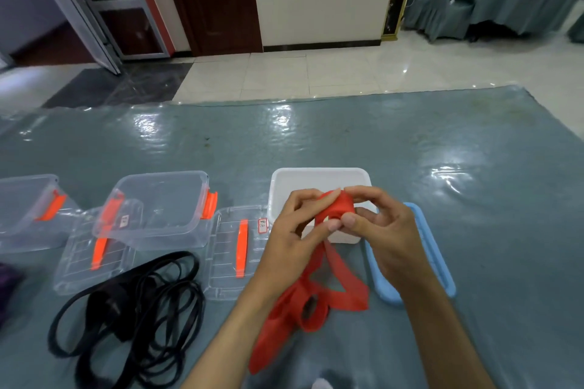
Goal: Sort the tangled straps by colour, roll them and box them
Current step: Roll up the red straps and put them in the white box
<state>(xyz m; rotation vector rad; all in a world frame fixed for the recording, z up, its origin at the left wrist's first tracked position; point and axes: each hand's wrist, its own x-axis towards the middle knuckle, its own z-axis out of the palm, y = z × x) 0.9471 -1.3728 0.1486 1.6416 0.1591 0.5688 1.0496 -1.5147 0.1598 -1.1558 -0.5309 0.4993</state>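
A red strap is partly wound into a small roll held over the near edge of a white box. My left hand and my right hand both pinch that roll between thumb and fingers. The loose end of the red strap hangs down and lies in loops on the table below my wrists. A tangle of black straps lies at the lower left, apart from both hands.
Two clear boxes with orange latches stand at the left, their clear lids lying flat in front. A blue lid lies right of the white box. Something purple shows at the left edge.
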